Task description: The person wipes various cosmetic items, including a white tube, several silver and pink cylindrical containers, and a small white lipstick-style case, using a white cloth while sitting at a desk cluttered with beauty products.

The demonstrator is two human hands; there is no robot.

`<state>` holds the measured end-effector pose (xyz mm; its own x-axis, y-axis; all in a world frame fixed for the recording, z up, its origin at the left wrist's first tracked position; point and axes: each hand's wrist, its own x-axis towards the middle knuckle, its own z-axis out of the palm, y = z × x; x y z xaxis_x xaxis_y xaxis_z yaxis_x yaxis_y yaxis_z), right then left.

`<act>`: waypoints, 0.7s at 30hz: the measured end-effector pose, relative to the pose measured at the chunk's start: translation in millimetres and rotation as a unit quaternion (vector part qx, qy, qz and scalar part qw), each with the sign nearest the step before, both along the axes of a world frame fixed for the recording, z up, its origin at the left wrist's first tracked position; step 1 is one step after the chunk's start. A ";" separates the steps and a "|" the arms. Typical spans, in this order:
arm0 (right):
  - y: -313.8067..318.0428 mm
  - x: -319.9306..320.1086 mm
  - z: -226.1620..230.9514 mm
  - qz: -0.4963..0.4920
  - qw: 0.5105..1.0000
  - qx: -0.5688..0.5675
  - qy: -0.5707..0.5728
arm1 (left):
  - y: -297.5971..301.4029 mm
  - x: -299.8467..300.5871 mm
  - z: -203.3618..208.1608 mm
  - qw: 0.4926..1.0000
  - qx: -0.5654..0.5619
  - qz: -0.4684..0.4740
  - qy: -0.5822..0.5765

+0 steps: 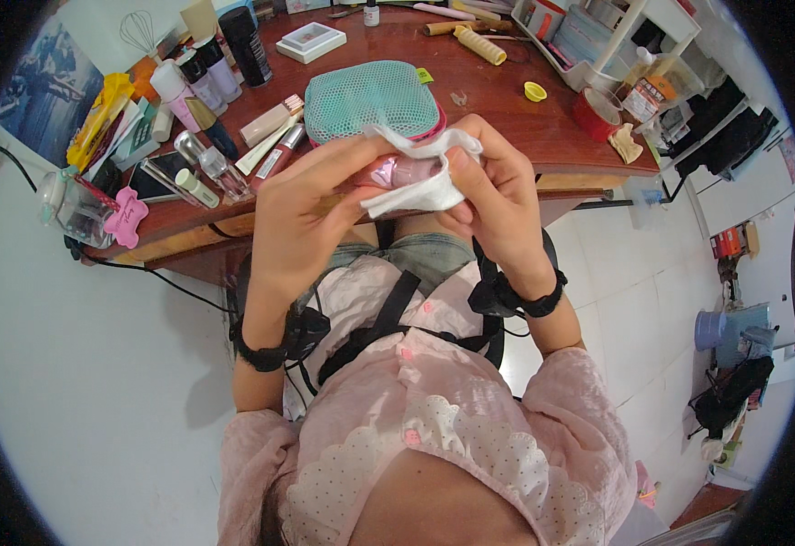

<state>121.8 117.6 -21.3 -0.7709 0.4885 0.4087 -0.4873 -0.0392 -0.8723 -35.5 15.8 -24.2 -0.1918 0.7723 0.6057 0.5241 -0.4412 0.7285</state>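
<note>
Above the desk's near edge, my left hand (302, 214) grips one end of a small, shiny, see-through pink cosmetic container (407, 171); its exact kind is unclear. My right hand (505, 196) pinches a white tissue (416, 198) wrapped around the container's other end, with the thumb pressing on top. The tissue's loose edges stick out above and below the container. Just beyond my hands lies a teal mesh pouch (370, 96) with a pink edge. Several lip gloss tubes (279, 159) and slim cosmetics lie close to my left hand.
Bottles (220, 77) and a black can (245, 45) stand at the back left. A white framed case (311, 41) lies behind the pouch. On the right are a yellow cap (534, 91), a red tape roll (598, 111) and a white rack (611, 55).
</note>
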 end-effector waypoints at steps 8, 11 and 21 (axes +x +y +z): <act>-2.2 2.4 5.3 0.031 0.999 0.036 -0.003 | -3.6 -0.4 0.3 0.991 -0.008 -0.043 -0.124; -3.6 2.2 7.1 -0.009 0.996 0.083 -0.012 | -3.1 0.3 1.3 0.988 -0.008 -0.055 -0.142; -1.4 -1.4 0.7 -0.106 0.979 0.176 -0.006 | -3.1 2.7 -1.0 0.998 0.036 0.037 0.030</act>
<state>120.4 116.2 -20.6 -0.6725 0.4687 0.5728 -0.4421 0.3663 -0.8188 -32.8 12.7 -25.2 -0.2088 0.7120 0.6704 0.5986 -0.4490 0.6633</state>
